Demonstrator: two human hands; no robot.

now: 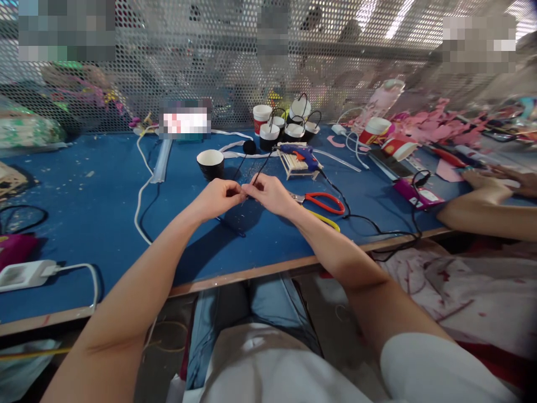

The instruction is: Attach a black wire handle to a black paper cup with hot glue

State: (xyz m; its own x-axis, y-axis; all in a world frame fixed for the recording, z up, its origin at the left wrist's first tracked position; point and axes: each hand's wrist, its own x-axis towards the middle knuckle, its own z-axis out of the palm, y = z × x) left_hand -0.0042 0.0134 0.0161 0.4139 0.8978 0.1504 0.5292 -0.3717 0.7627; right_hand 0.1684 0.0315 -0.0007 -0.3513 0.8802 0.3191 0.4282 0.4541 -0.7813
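Observation:
My left hand and my right hand meet over the blue table, fingertips pinched together. A thin black wire sticks up from the right hand's pinch, and a second thin dark length rises near the left fingertips; whether both are one bent piece I cannot tell. Just behind the left hand stands a black cup with a white inside. Beside my right wrist lie scissors-like pliers with one red and one yellow handle. A thin dark strip lies under my hands.
A blue glue gun rests on a small wooden stick rack, its black cord trailing right. Behind are several black-wrapped cups with wire loops. White cables cross at left. Another person's arm lies at right by pink petals.

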